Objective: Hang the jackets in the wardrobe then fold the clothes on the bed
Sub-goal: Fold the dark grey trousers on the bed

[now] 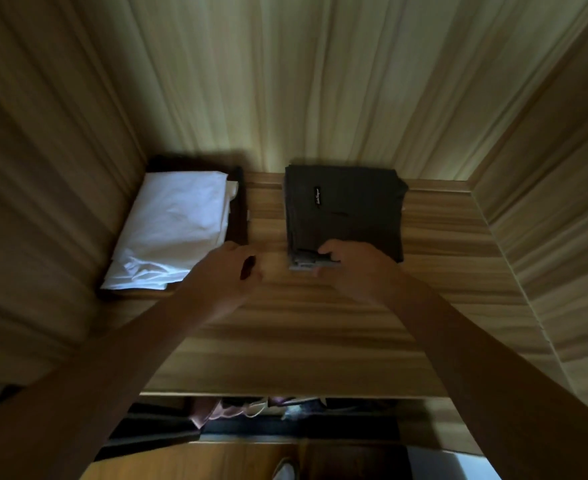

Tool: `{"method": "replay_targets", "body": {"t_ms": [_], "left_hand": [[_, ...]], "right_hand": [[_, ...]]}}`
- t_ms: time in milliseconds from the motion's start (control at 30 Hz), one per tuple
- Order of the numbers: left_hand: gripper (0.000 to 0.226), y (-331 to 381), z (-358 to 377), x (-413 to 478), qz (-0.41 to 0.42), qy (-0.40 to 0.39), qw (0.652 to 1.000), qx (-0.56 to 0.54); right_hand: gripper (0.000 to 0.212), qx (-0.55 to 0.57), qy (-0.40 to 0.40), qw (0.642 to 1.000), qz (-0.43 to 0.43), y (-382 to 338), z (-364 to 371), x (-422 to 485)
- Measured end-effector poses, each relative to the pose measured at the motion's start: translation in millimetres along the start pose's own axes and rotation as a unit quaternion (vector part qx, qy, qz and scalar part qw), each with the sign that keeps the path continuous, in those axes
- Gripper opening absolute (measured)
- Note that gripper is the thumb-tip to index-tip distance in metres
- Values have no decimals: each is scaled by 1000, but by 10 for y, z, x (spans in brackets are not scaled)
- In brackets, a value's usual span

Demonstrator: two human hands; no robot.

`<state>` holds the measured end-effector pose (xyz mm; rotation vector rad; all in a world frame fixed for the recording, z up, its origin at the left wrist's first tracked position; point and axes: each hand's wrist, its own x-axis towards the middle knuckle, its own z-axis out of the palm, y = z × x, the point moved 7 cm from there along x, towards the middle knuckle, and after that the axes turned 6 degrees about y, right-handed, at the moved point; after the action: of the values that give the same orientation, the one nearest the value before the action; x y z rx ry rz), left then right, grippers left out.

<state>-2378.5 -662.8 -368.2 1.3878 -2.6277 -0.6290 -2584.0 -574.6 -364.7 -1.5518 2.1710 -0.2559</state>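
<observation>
A stack of folded dark clothes (344,209) with a small black label lies on the wooden wardrobe shelf (285,334), against the back wall. My right hand (354,268) grips the stack's near edge, thumb on top and fingers beneath the bottom grey layer. Just left of the stack, my left hand (226,275) hovers over the shelf with loosely curled fingers and nothing in it. Below the shelf's front edge, the tops of hanging garments (247,408) show.
A folded white cloth (174,230) lies on a dark tray (240,209) in the shelf's left corner. Wooden side walls close in the shelf on both sides. Bare shelf lies to the right of the dark stack and in front of it.
</observation>
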Motion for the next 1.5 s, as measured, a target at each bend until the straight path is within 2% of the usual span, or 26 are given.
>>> {"method": "replay_targets", "body": {"t_ms": [133,233,300,400,533,700,800,900,1067,1233,1500], "left_hand": [[56,-173,-190,-372,-49,-8,999,-11],[68,-312,-234,-647,-70,-28,997,8],[67,-378,-257,-838,-57,-16,997,38],[62,-452,-320,-1197,-35,-11,999,28],[75,-696,-402,-1834,-73,-14,997,29],[47,-1058,-651,-2941,-114,32,993,-7],[48,-1387,-766,-3716,-145,29,989,2],[53,-1859,-875,-4489,-201,40,979,9],[55,-2668,-1145,-5718,-314,65,947,4],[58,-3388,-1372,-6843,-414,98,905,-3],[59,-4593,-1559,-8297,-577,138,804,-38]], "right_hand": [[48,0,-12,1000,-15,-321,59,-286],[60,4,-28,999,-22,-495,123,-514],[68,-6,-32,999,-27,-610,158,-665],[63,-32,-29,999,-34,-829,226,-901],[67,-30,-19,999,-40,-1140,430,-1251],[55,-52,-28,994,-91,-1825,780,-1814],[44,-58,-49,988,-136,-2401,1047,-2207],[50,-72,-69,977,-191,-3028,1363,-2548],[49,-86,-117,953,-268,-4156,1983,-3011],[54,-127,-161,914,-351,-5348,2601,-3356],[53,-183,-209,823,-496,-7181,3687,-3639]]}}
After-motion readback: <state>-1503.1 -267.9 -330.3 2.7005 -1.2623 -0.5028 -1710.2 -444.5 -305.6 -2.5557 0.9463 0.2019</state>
